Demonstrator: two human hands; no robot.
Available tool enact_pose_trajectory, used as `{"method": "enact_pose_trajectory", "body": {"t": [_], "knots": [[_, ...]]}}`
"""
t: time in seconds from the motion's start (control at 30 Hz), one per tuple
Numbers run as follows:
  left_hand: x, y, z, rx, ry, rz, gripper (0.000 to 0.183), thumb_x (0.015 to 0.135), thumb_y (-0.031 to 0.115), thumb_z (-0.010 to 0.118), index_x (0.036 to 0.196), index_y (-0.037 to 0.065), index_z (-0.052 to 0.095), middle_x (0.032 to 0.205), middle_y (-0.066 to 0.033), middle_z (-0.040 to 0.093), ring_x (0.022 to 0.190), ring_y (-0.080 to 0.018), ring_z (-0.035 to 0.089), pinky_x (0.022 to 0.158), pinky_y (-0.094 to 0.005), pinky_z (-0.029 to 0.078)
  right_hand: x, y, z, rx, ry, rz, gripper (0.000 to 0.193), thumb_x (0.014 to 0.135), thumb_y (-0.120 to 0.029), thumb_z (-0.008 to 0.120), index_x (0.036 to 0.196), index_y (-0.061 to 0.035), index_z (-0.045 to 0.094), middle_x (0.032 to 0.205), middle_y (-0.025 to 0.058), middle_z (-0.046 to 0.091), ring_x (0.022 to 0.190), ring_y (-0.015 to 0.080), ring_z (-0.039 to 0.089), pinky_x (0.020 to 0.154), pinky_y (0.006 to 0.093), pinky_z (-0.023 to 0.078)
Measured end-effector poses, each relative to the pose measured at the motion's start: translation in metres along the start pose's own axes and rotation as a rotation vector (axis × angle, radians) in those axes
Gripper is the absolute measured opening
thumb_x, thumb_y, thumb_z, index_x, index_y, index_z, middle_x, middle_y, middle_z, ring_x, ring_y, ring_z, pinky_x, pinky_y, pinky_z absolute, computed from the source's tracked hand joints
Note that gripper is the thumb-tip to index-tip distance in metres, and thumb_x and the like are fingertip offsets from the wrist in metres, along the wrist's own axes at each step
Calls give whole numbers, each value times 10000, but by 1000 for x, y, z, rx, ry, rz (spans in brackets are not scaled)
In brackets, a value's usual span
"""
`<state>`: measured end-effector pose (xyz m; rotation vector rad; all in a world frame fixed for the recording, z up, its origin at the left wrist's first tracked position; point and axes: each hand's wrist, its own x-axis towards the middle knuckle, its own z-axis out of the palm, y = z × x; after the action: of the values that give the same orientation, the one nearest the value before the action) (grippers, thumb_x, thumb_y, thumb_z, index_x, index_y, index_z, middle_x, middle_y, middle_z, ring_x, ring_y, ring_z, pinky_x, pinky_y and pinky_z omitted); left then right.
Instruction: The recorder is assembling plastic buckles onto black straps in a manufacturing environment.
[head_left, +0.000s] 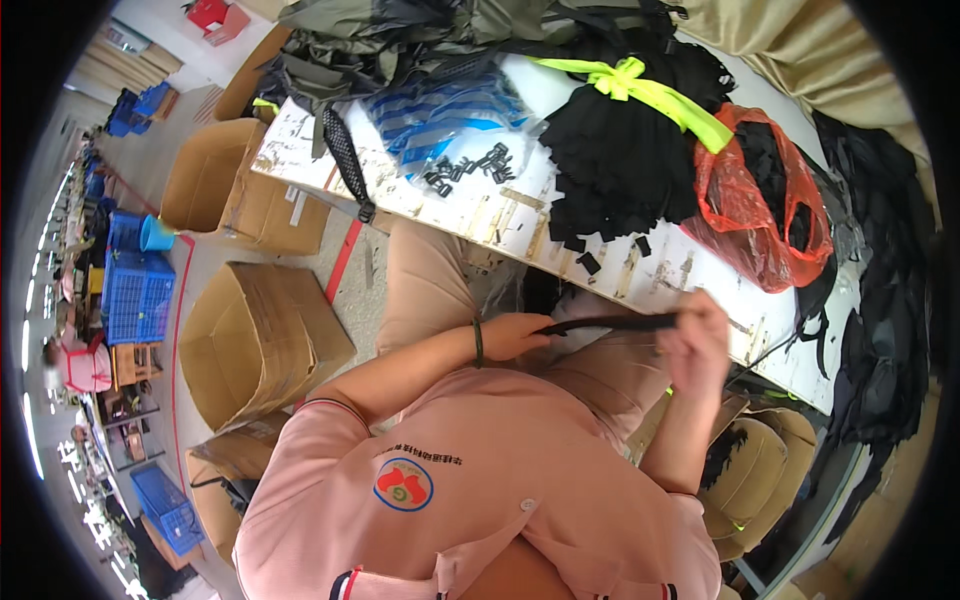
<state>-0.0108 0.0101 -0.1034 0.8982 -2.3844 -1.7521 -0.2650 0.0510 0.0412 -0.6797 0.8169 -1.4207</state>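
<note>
black strap (613, 323) runs left to right over the lap (600, 372), near the worktop (408, 203) edge; left hand (517, 337) pinches its left part, right hand (697, 342), blurred, looks closed on its right part; strap spans between, neither hand nearer

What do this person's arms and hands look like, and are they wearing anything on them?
The grip here is simply two ungloved hands: the left hand and the right hand, which is blurred. A narrow dark wristband circles the left wrist. Short pink sleeves leave the forearms bare; the left sleeve's edge has dark trim.
</note>
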Motion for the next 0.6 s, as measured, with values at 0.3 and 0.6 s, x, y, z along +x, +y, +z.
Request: {"method": "enact_pose_trajectory", "body": {"t": [0.3,0.6], "knots": [[0,45,-32,18,105,10,444,830,272,639,1183,26,532,1109,-144,599,1017,-251,569,868,-336,454,76,39,-18,-1482,528,-316,236,798,-242,659,860,-44,546,614,115,566,563,276,577,536,366,448],[3,71,-25,-694,343,-2,300,897,222,567,1090,-7,566,904,-58,636,788,-121,607,707,-251,482,37,51,23,-1560,254,-354,113,796,-145,584,789,-53,521,630,152,581,589,346,590,521,425,453]]}}
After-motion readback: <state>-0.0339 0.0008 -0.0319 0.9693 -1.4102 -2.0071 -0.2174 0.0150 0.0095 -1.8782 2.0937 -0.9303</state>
